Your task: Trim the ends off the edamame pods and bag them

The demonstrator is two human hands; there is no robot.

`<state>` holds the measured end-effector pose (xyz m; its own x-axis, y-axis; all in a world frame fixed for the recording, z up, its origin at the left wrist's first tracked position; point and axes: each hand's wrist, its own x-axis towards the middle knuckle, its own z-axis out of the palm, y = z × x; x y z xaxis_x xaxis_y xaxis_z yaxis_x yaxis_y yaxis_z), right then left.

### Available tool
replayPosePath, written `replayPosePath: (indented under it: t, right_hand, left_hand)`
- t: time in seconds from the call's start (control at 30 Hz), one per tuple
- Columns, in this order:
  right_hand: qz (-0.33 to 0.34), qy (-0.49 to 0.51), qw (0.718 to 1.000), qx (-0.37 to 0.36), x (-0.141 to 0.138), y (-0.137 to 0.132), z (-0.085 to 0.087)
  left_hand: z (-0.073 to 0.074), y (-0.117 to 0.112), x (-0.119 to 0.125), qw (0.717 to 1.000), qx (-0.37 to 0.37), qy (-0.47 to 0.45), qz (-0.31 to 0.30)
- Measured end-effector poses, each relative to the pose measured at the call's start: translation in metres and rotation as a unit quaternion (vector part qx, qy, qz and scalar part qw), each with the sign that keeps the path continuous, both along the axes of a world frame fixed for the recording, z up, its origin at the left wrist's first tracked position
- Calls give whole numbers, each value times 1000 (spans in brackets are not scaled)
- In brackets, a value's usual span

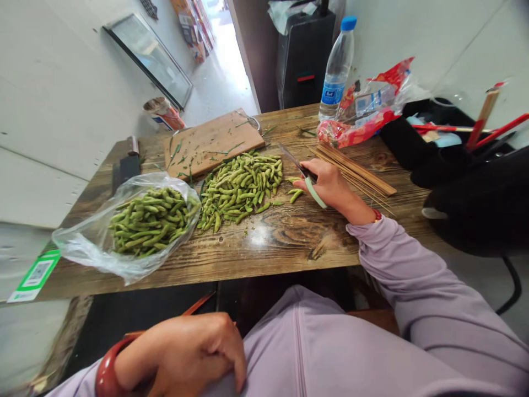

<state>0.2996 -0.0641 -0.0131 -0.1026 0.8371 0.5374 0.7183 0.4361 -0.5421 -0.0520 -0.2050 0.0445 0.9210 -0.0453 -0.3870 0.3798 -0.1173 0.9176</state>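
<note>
The right hand (pixel 324 179) has its grip closed around the scissors (pixel 314 193), with fingers at the handle and the blades pointing away from the body. The left hand (pixel 198 347) is low down by the lap, its fingers bent; its palm is hidden, so I cannot tell if its grip has anything in it. The green pods sit on the wooden desk (pixel 285 251): a big pile (pixel 243 190) in the middle, just beside the chopping board (pixel 215 138), and a few loose pods (pixel 296 194) near the scissors. More lie in the clear bag (pixel 124 264) to the left. To use scissors well near these pods, it is best to hold the handle firmly, point the tips away from the other hand, and take one pod at a time. The thin sticks (pixel 351 165) are very near the right hand, so mind not to bump them.
</note>
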Motion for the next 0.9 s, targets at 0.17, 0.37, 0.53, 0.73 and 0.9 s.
replayPosePath:
  t: [0.17,0.37,0.53,0.73,0.9]
  right_hand:
    - [-1,1,1000,-9,0,0,1]
    - [0,-1,1000,-9,1,1,0]
    - [4,-11,1000,-25,3,1,-1]
    - [-3,-9,1000,-23,2,1,-1]
    - [-3,-15,1000,-25,2,1,-2]
  left_hand:
    - [10,2,-8,999,14,40,-24]
    - [17,11,9,998,33,45,19]
    - [4,-4,-3,1000,5,10,-22]
    - [26,8,0,1000,15,11,22]
    - [26,6,5,999,28,16,-3]
